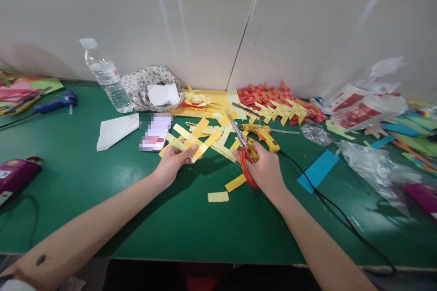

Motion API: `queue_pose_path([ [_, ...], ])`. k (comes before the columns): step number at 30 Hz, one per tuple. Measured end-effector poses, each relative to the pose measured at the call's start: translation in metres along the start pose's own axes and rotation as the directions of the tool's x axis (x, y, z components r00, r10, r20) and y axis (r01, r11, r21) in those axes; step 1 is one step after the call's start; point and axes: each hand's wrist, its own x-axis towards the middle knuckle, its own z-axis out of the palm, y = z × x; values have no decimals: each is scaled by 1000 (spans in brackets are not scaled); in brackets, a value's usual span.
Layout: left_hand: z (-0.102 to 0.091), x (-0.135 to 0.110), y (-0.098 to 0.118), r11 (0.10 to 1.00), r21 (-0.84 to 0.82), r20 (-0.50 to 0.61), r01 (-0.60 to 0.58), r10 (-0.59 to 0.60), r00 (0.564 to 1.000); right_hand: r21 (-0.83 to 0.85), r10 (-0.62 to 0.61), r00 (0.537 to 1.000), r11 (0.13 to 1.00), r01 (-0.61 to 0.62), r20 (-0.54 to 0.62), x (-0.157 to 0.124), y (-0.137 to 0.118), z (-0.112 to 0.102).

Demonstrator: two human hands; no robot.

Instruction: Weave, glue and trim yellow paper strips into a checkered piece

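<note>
With woven yellow paper strips (200, 137) pinched in the left hand (173, 161) above the green bench (164, 232), left of red-handled scissors (243, 142) gripped by the right hand (268, 163), hold the weave flat, blades clear of fingers.

Left of you: one clear water bottle (109, 79), white-capped; beside it, one patterned cloth pouch (136, 84), white tissue (163, 94) against it; one phone (157, 132), screen lit; one white sheet (118, 130); one purple object (17, 177), partly shown.

Right of you: one plastic bag (370, 100), red-and-white contents; one crumpled clear wrapper (375, 168), nearer you.
</note>
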Motion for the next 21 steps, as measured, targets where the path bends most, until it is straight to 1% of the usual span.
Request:
queue_pose_path([
  [2, 0, 0, 0, 1000, -1, -2, -2, 2, 1000, -9, 5, 1000, 1000, -5, -31, 1, 2, -1],
  [7, 1, -1, 1, 1000, 10, -13, 2, -2, 1000, -120, 26, 999, 992, -29, -26, 1, 4, 4],
  [12, 1, 0, 1, 1000, 10, -16, -3, 3, 1000, -209, -36, 996, 978, 17, -87, 1, 7, 8],
  [15, 1, 0, 1, 1000, 15, -20, 8, -8, 1000, -202, -66, 993, 978, 44, -101, 1, 8, 8],
  [19, 1, -1, 0, 999, -7, -72, 33, -33, 997, -156, -85, 991, 985, 68, -103, 0, 7, 8],
  [21, 2, -1, 1, 998, -11, -64, 54, -55, 996, -140, -104, 990, 986, 90, -97, 0, 5, 8],
])
